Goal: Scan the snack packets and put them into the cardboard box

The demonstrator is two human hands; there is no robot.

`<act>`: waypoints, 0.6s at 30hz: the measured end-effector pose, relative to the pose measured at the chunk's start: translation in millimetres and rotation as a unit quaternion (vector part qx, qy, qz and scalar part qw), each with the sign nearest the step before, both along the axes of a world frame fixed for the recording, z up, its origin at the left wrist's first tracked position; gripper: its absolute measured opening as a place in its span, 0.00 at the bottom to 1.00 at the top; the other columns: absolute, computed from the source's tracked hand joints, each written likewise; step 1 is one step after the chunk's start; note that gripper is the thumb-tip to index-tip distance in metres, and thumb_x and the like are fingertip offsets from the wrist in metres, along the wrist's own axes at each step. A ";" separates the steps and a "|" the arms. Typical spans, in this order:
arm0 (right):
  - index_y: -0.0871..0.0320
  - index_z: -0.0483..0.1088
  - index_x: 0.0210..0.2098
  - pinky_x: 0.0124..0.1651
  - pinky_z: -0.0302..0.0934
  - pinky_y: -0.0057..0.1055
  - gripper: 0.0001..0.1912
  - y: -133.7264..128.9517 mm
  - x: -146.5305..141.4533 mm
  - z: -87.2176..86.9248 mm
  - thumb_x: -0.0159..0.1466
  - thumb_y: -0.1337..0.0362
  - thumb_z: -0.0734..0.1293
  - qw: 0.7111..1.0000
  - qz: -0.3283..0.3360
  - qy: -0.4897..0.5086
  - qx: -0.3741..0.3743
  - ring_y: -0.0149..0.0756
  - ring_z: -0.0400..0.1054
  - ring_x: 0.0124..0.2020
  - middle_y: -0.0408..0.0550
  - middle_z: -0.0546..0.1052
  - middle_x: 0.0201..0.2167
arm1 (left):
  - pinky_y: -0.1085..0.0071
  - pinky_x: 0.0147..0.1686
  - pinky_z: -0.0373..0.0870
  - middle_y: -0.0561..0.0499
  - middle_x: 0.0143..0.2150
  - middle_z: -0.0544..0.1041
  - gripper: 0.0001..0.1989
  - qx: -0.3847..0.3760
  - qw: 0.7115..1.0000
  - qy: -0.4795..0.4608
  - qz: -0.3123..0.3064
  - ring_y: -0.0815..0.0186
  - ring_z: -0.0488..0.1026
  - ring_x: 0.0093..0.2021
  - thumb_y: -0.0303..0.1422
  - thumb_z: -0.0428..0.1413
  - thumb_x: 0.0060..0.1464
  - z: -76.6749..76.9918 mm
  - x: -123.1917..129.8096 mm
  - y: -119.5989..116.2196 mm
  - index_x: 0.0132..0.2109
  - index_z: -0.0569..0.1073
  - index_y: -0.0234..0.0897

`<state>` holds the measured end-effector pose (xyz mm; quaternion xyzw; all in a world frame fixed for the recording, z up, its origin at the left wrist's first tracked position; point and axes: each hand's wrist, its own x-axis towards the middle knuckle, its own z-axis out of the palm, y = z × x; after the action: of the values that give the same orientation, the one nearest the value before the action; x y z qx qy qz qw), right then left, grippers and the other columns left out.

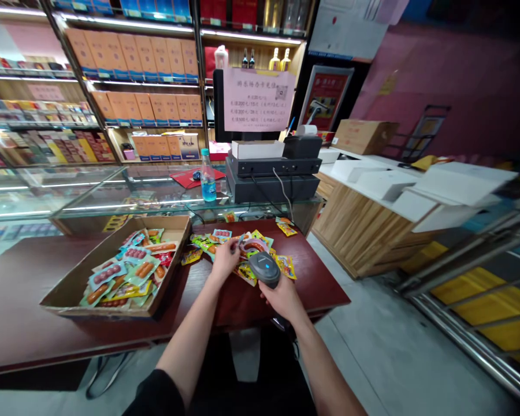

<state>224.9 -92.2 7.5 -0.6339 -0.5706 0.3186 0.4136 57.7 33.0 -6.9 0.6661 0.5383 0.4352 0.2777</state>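
My right hand [282, 293] is wrapped round the handle of a grey barcode scanner [263, 267] with a small blue light on top. The scanner's head is over a loose pile of snack packets [205, 244] on the dark red table. My left hand [225, 258] pinches the edge of a packaged sausage [253, 246] just beyond the scanner; the scanner hides part of that packet. To the left, a shallow cardboard box [179, 231] holds several packaged sausages [144, 269] in clear, green and yellow wrappers.
Behind the table [320, 277] is a glass counter [95, 199] with a blue drink bottle [208, 179], a cash drawer [273, 188] and a monitor covered by a paper sign [257, 101]. Cables hang near the table's back edge. A wood-fronted counter [351, 231] stands at right.
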 end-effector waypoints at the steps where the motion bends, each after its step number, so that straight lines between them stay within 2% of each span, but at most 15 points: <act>1: 0.59 0.72 0.38 0.27 0.68 0.30 0.12 -0.3 -2.0 0.9 0.57 0.60 0.67 1.000 0.008 -0.002 0.000 0.40 0.75 0.23 0.46 0.78 0.21 | 0.65 0.44 0.69 0.46 0.35 0.80 0.12 -0.020 0.998 -0.056 0.014 0.59 0.75 0.39 0.30 0.58 0.50 0.2 -6.3 0.3 0.43 0.79 0.36; 3: 0.58 0.73 0.37 0.27 0.68 0.31 0.11 -0.7 -6.7 2.3 0.57 0.60 0.66 1.000 0.026 -0.007 -0.006 0.40 0.74 0.22 0.46 0.78 0.21 | 0.66 0.41 0.71 0.48 0.32 0.80 0.11 -0.075 0.982 -0.172 0.030 0.60 0.76 0.36 0.35 0.61 0.47 -0.4 -20.3 -0.3 0.38 0.79 0.35; 7: 0.58 0.74 0.35 0.28 0.68 0.31 0.10 0.9 -18.6 1.8 0.58 0.59 0.66 0.999 0.049 -0.013 -0.009 0.39 0.74 0.23 0.46 0.78 0.20 | 0.67 0.36 0.74 0.47 0.34 0.81 0.18 -0.175 0.915 -0.364 0.023 0.63 0.77 0.33 0.39 0.67 0.39 -2.6 -47.6 -8.5 0.36 0.79 0.32; 11: 0.59 0.75 0.40 0.32 0.69 0.33 0.14 4.3 -30.4 2.8 0.57 0.59 0.66 0.997 0.078 -0.027 0.015 0.42 0.76 0.28 0.48 0.79 0.24 | 0.69 0.33 0.74 0.45 0.36 0.81 0.22 -0.200 0.890 -0.407 0.038 0.64 0.77 0.33 0.38 0.71 0.31 0.2 -65.7 -19.2 0.36 0.78 0.30; 15: 0.59 0.76 0.41 0.35 0.68 0.33 0.15 5.8 -38.4 6.4 0.56 0.60 0.67 0.995 0.082 -0.039 0.032 0.44 0.76 0.33 0.49 0.80 0.27 | 0.73 0.29 0.72 0.46 0.35 0.80 0.25 -0.194 0.890 -0.411 0.044 0.67 0.76 0.30 0.35 0.72 0.28 2.3 -73.3 -22.4 0.36 0.76 0.30; 18: 0.59 0.76 0.40 0.35 0.68 0.33 0.14 5.6 -40.7 7.2 0.56 0.60 0.67 0.995 0.085 -0.041 0.036 0.44 0.76 0.34 0.49 0.80 0.27 | 0.78 0.25 0.66 0.49 0.32 0.79 0.27 -0.183 0.895 -0.399 0.075 0.72 0.73 0.27 0.34 0.71 0.28 2.4 -73.0 -22.1 0.39 0.75 0.31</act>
<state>184.2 -86.5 14.7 -0.5799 -0.6501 0.3059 0.3840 -15.3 11.0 -4.5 0.3316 0.5011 0.5774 0.5528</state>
